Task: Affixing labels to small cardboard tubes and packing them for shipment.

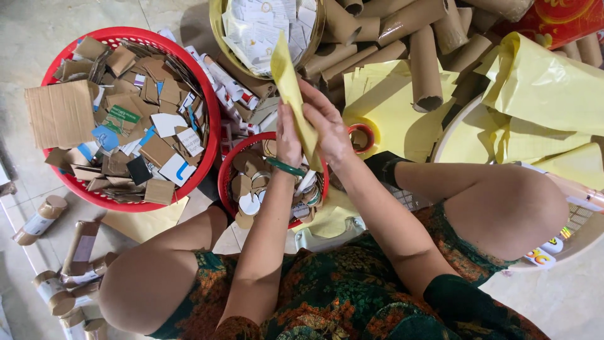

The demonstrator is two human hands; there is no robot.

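Both my hands hold one yellow paper sheet (287, 79), which stands up folded or curled between them. My left hand (288, 137), with a green bangle on its wrist, presses the sheet's lower part from the left. My right hand (328, 123) grips it from the right, fingers laid along the paper. The hands hover over a small red basket (224, 184) filled with cardboard discs and rings. Behind them lie flat yellow sheets (384, 101) and a pile of brown cardboard tubes (425, 60).
A big red basket (135, 31) of cardboard scraps is at the left. A gold bowl (217, 28) of paper labels is at the top. A red tape roll (362, 137), loose yellow sheets (547, 88), a white basket (585, 234) and wrapped tubes (43, 217) surround my knees.
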